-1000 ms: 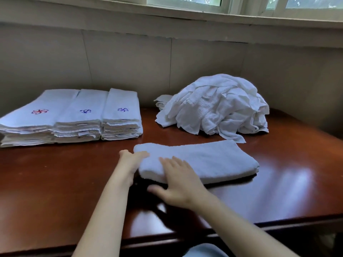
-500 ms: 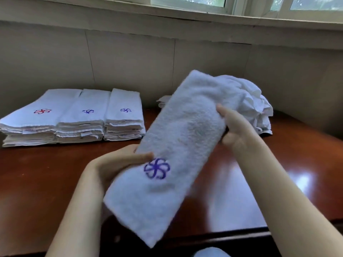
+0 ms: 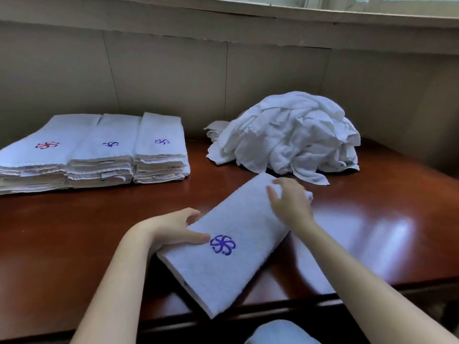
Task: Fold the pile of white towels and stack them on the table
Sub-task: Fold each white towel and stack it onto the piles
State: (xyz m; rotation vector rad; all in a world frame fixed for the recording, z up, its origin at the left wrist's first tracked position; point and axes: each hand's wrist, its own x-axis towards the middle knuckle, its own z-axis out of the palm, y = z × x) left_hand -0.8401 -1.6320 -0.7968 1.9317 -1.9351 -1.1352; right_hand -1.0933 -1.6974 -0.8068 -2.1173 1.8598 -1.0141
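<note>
Head camera view: a person's two bare forearms reach over a glossy red-brown desk and hold a folded towel. It sits slantwise at the desk's near edge, with its lower corner jutting past that edge and its far end pointing toward the desk's middle. A blue pinwheel emblem faces up on the towel.

The left-hand grip is clenched on the towel's long side, thumb laid on top just beside the emblem and the other fingers curled along the edge. The right-hand grip is released, its fingers spread and resting on top of the towel's far end, with motion blur softening the fingertips. A dark shadow lies on the desk under the towel's right side; whether the towel lies flat cannot be told.

At the desk's far left, three stacks of folded towels stand side by side, touching. The leftmost is topped by a red emblem, the other two by blue ones. At the desk's far right, well apart from the stacks, sits a loose heap of unfolded white towels. One of its corners trails toward the desk's middle, near the right-hand grip but not touching it.

A pale panelled wall rises behind the desk, with a window sill above it. Pale blue fabric shows below the desk's near edge.
</note>
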